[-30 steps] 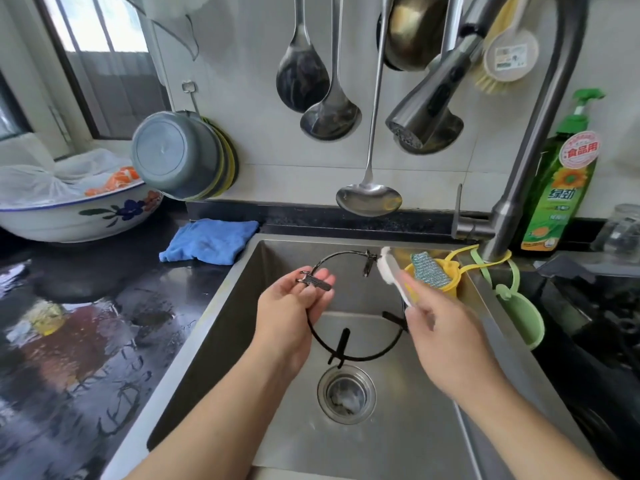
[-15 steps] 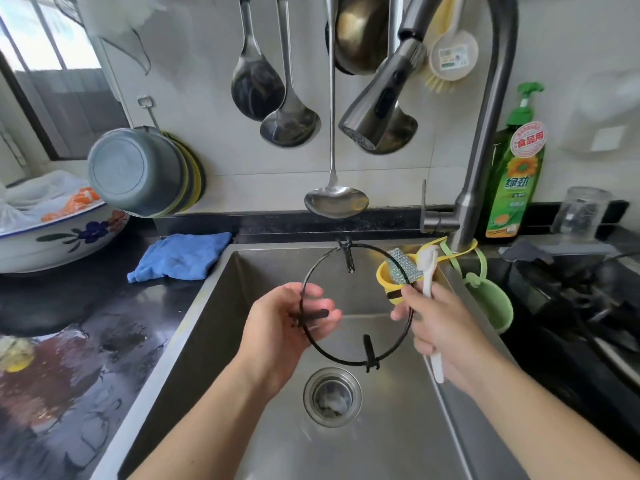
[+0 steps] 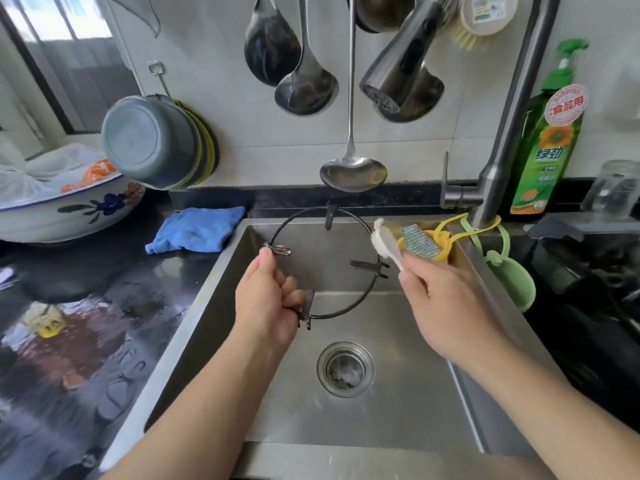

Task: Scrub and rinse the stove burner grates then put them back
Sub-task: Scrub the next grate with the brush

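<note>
A black wire ring burner grate (image 3: pixel 349 308) with short prongs hangs over the steel sink (image 3: pixel 408 420). My left hand (image 3: pixel 268 303) grips its left side, thumb up near one prong and fingers curled round the lower rim. My right hand (image 3: pixel 446 303) holds a white brush (image 3: pixel 386 249) by the handle, with the brush head raised against the grate's upper right rim. No water runs from the tap's spray head (image 3: pixel 398 72).
A yellow holder with a scouring pad (image 3: pixel 420 242) and a green silicone holder (image 3: pixel 510 282) hang at the sink's right rim. A green dish soap bottle (image 3: pixel 545 133), ladles on the wall, a blue cloth (image 3: pixel 197 233) and a floral basin (image 3: pixel 65 213) surround the sink. The stove is partly visible at right.
My left hand has turned the grate and shifted its grip to the lower rim. My right hand swung the brush head up to the grate's upper right edge.
</note>
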Tool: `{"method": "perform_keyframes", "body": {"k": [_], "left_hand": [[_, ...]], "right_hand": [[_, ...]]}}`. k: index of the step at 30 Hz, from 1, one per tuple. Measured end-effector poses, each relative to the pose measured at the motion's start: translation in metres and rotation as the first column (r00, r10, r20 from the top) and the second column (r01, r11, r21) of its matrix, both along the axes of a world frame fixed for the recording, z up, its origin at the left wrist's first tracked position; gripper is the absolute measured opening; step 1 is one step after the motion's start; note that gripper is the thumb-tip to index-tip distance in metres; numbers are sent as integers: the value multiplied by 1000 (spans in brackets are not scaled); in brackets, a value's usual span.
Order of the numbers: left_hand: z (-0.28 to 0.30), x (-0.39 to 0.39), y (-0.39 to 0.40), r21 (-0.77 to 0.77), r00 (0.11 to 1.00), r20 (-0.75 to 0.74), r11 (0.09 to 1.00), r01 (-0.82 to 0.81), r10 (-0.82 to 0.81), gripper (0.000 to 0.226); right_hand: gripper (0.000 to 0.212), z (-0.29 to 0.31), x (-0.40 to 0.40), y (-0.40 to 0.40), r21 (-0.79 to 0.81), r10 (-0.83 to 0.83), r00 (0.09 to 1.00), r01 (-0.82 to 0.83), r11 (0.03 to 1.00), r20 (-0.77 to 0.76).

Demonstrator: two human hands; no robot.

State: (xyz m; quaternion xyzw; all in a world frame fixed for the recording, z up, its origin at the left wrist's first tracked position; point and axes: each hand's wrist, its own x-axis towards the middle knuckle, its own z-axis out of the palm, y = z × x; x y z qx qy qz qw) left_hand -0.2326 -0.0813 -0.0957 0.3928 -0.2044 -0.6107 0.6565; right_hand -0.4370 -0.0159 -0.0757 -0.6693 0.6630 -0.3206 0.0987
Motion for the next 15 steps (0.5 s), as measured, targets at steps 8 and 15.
{"method": "perform_keyframes", "body": {"k": [8, 15], "left_hand": [[1, 14, -4, 125, 943, -156, 952, -278, 296, 21], [2, 8, -3, 123, 937, -161, 948, -293, 310, 24]], "right_hand": [[17, -22, 40, 8, 225, 111, 985, -78, 971, -136], [21, -19, 54, 16, 144, 251, 965, -239, 960, -69]]}}
